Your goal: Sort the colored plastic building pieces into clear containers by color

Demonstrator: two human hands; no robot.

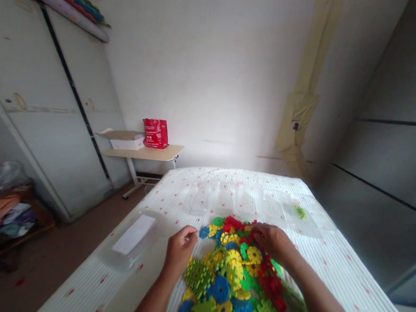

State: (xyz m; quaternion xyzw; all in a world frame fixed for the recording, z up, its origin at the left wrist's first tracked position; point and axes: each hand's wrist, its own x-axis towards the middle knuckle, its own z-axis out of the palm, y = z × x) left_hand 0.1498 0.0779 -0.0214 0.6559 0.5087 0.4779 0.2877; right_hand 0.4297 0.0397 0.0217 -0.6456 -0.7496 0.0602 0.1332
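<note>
A heap of plastic interlocking building pieces lies on the bed or table cover in front of me: yellow notched discs (254, 255), blue discs (221, 289), green square lattice blocks (198, 276) and red pieces (273, 285). My left hand (182, 247) is at the heap's left edge, beside a blue disc (204, 232). Its fingers are curled and pinched; whatever is between them is hidden. At the far right of the heap, my right hand (271, 240) has its fingers closed over a red plastic building piece, mostly covered by the fingers.
Clear plastic trays (249, 204) stand in a row beyond the heap; a light green piece (300, 212) is in the right one. To the left lies a clear container with a white paper (134, 235). A side table (158, 153) holds a red bag (156, 134) and a box.
</note>
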